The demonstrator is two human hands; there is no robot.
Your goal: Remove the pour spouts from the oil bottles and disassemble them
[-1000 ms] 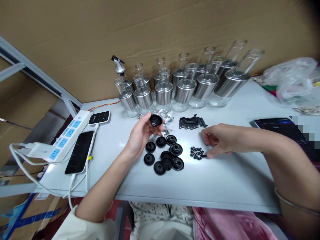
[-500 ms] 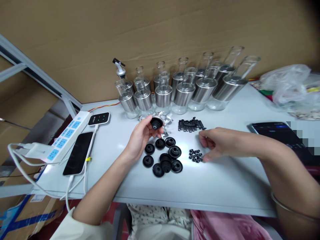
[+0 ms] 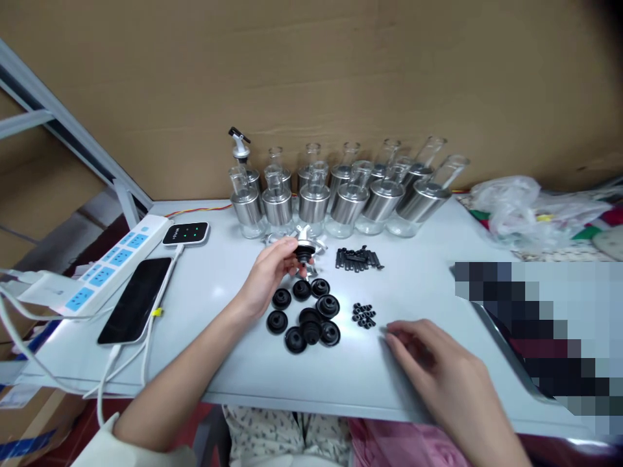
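My left hand is closed around a silver spout piece with a ribbed black stopper at its bottom. Below it several round black stoppers lie in a loose group on the table. My right hand hovers over the table to the right of a small cluster of black rings; its thumb and index fingertips are close together, and anything between them is too small to make out. Short black strips lie in a pile behind the rings. More silver spout parts sit partly hidden behind my left hand.
Two rows of steel-sleeved glass bottles stand at the back, one with a spout. At left are a power strip, a phone, a Wi-Fi device and cables. Plastic bags and a dark, partly blurred device occupy the right.
My right hand has drawn back from the rings toward the table's front edge. The silver spout piece in my left hand now stands more upright, and the camera view has shifted.
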